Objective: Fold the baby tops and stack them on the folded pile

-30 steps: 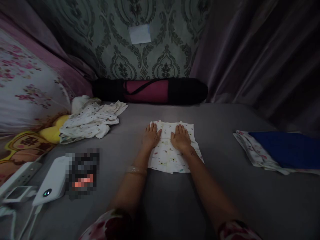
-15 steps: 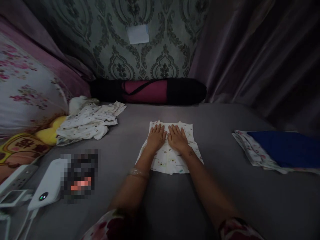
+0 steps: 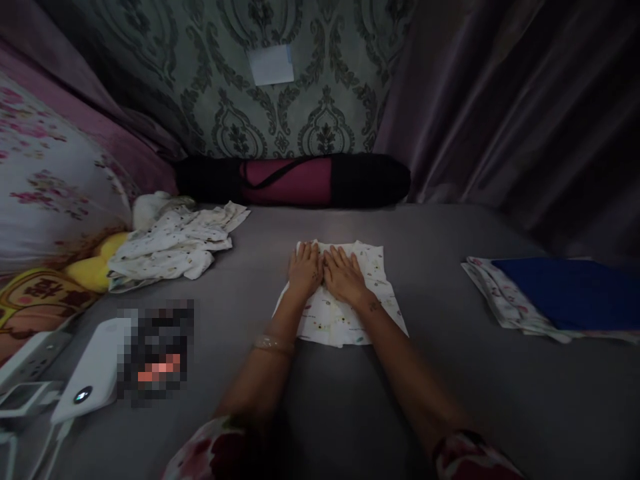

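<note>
A small white printed garment (image 3: 320,320) lies spread on the grey bed sheet (image 3: 240,267) in front of me. Flat on its upper left part rests my left hand (image 3: 305,270), fingers stretched out and pointing away. My right hand (image 3: 345,275) presses flat beside it, near the garment's middle, its fingers also extended. The two hands almost touch. Both cover part of the cloth, and neither grips it. A clear bangle (image 3: 274,343) circles my left wrist.
Crumpled white printed clothes (image 3: 170,247) lie at left, near a yellow plush (image 3: 93,270). A white power bank (image 3: 95,373) and power strip (image 3: 33,360) sit front left. Folded clothes topped with blue cloth (image 3: 560,293) lie right. A black-and-pink long bag (image 3: 290,180) lines the wall.
Both hands have slid slightly left over the garment, my right hand more than my left. The garment stays spread in place. The view has shifted a little.
</note>
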`<act>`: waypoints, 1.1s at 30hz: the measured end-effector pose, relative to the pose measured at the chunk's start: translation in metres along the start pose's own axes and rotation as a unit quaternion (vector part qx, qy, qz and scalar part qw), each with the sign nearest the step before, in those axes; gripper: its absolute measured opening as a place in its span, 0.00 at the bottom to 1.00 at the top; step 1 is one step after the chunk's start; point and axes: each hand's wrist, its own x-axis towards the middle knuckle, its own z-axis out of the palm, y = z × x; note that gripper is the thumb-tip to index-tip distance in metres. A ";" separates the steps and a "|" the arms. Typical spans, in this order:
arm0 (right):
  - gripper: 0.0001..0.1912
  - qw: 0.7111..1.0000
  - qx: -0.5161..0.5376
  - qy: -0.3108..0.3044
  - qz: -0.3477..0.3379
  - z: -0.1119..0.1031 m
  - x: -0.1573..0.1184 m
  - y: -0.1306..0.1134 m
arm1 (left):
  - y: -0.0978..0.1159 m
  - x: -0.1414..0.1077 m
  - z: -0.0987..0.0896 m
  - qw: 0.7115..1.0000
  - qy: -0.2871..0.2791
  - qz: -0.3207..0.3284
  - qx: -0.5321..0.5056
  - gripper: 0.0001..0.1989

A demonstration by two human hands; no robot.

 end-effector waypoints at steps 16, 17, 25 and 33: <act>0.33 0.992 -0.009 0.018 0.127 0.002 0.007 0.019 | -0.011 0.004 0.001 0.991 -0.022 -0.084 0.104 0.33; 0.33 0.990 -0.011 0.012 0.137 0.005 0.008 0.021 | -0.013 0.004 0.002 0.990 -0.034 -0.091 0.103 0.33; 0.33 0.990 0.016 -0.005 0.139 0.000 0.009 0.034 | -0.011 0.003 -0.002 0.991 -0.020 -0.090 0.095 0.33; 0.36 0.967 0.017 0.042 0.252 0.002 0.007 0.068 | -0.007 0.006 0.002 0.993 -0.044 -0.058 0.096 0.36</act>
